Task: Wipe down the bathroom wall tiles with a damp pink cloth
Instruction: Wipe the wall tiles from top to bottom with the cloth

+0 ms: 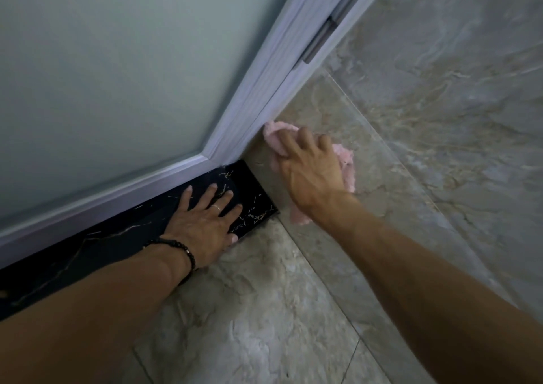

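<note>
A fluffy pink cloth (346, 160) is pressed flat against a beige marbled wall tile (338, 104), low down beside the white door frame. My right hand (311, 172) lies spread on top of it and covers most of its middle; pink edges show above, to the right of and below the hand. My left hand (205, 225) rests palm down, fingers apart, on the black marbled threshold (88, 254) under the door. It holds nothing. A dark beaded bracelet sits on the left wrist.
A frosted glass door (117, 75) in a white frame (264, 90) fills the upper left, with a grey hinge (329, 34) on the frame. More marbled wall tiles (455, 90) run to the right. Beige floor tiles (249, 310) lie below.
</note>
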